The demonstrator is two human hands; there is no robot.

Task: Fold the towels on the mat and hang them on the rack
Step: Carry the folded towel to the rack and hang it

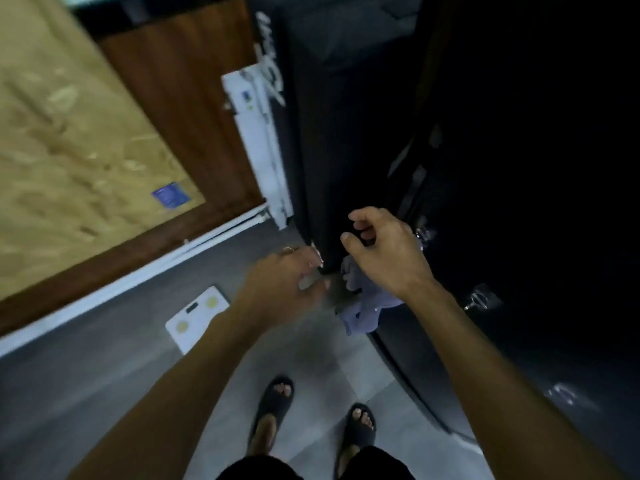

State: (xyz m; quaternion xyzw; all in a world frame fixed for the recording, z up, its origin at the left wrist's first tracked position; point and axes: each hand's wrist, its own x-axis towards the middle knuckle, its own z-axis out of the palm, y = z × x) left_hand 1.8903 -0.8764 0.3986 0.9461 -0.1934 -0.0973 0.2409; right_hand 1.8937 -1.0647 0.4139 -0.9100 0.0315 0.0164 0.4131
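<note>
Towel [360,303] hangs bunched and pale against the dark door [346,150], just below both hands — the left hand [294,278] seems to pinch its upper edge, blurred, while the right hand [381,247] hovers above, loosely curled, holding nothing, likely arranging it to hang.

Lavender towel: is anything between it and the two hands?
Nothing visible does. The lavender towel hangs bunched just below both hands: the right hand is directly above it, the blurred left hand beside it.
</note>
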